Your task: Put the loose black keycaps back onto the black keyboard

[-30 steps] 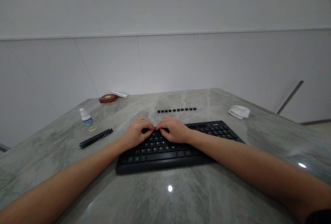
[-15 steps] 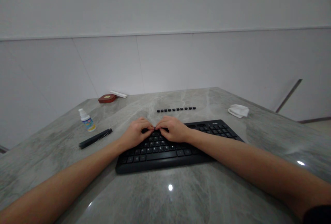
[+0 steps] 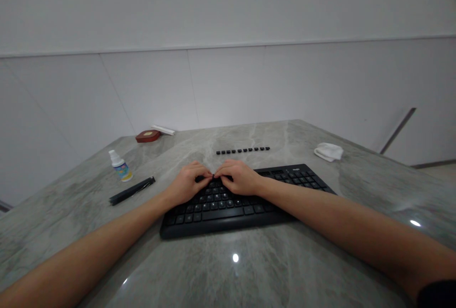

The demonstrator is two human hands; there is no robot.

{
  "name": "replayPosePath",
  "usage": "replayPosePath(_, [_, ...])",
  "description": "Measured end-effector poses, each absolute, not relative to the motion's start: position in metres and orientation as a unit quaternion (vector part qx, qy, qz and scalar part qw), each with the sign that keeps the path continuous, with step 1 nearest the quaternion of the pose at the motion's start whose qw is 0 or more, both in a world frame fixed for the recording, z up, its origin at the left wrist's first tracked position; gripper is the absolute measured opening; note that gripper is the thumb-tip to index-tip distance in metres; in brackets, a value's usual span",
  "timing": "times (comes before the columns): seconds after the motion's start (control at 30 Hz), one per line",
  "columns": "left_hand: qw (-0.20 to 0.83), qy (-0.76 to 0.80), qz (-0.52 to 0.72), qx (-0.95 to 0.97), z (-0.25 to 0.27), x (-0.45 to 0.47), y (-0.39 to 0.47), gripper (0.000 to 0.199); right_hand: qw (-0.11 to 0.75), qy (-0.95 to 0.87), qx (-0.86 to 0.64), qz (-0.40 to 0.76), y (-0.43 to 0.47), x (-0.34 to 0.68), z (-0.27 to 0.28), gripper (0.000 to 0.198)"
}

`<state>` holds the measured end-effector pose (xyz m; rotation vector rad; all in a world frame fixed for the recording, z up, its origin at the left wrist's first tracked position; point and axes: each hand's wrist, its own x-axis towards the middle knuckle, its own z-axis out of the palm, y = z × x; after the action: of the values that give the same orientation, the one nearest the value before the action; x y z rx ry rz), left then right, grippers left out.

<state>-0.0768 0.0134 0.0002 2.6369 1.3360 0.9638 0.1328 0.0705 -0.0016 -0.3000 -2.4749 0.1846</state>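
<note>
A black keyboard (image 3: 224,213) lies on the grey marbled table, slightly turned. Over its upper left part, my left hand (image 3: 185,182) and my right hand (image 3: 239,177) meet with fingers bent and tips pinched together. Between the fingertips is a small dark keycap (image 3: 213,176), at the level of the upper key rows; whether it is seated or loose I cannot tell. Beyond the keyboard, several black keycaps (image 3: 244,150) stand in a straight row. The keys under my hands and right forearm are hidden.
To the left are a small white spray bottle (image 3: 121,168) with a colourful label and a black brush-like tool (image 3: 131,191). Farther back sit a reddish-brown case (image 3: 147,136) and a white strip (image 3: 163,130). A folded white cloth (image 3: 328,152) lies at the right. A wall (image 3: 228,85) borders the table behind.
</note>
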Motion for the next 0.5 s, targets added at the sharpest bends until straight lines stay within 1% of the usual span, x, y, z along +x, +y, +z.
replayPosePath(0.33, [0.009,0.424,0.3,0.854,0.0028,-0.075,0.0122,0.009,0.308,-0.941,-0.124,0.07,0.0709,0.133,-0.0022,0.025])
replayPosePath(0.5, [-0.004,0.415,0.3,0.859,0.0039,-0.073,0.0116,0.014,0.306,-0.941,-0.124,0.07,0.0723,0.1323,-0.0043,0.025])
